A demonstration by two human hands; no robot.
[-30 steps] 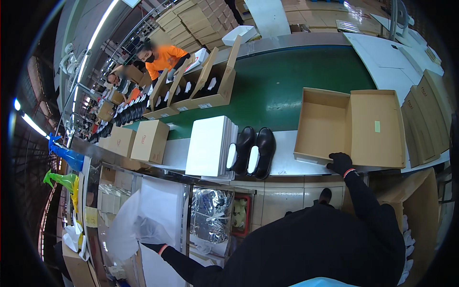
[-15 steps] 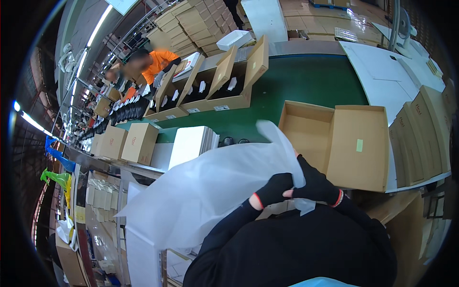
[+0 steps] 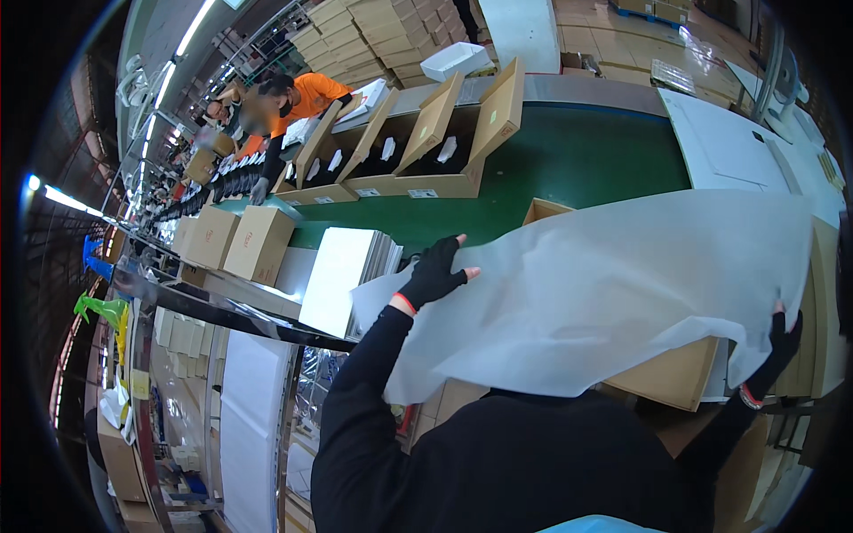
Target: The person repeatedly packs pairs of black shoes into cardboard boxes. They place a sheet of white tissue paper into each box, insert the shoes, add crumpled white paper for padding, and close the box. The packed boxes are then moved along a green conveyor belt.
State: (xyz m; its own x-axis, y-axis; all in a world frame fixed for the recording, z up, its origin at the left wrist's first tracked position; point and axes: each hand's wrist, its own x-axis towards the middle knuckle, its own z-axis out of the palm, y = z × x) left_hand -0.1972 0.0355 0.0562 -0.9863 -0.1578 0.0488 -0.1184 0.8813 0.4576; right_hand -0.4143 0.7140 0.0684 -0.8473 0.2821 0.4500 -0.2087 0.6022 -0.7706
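Observation:
A wide sheet of whitish translucent tissue paper point(image 3: 586, 275) is spread out before me, over the open cardboard box point(image 3: 671, 377). At its left end my left hand point(image 3: 434, 274), in a black fingerless glove, lies against the paper with thumb and fingers apart. My right hand point(image 3: 780, 348) pinches the paper's right end, a fingertip showing on top and the other fingers partly hidden. The sheet covers most of the box; only a back corner and part of the lid show.
Open cartons holding dark items point(image 3: 384, 164) stand along the green conveyor point(image 3: 586, 151). A stack of white sheets point(image 3: 342, 271) and closed cartons point(image 3: 258, 244) are at left. Flat brown cartons point(image 3: 822, 302) stand at right. A co-worker in orange point(image 3: 315, 93) leans over the line.
My hands have moved apart, left hand leftward and right hand far right. The bunched paper has opened out and shifted right over the box. The co-worker's arm now reaches down to the line.

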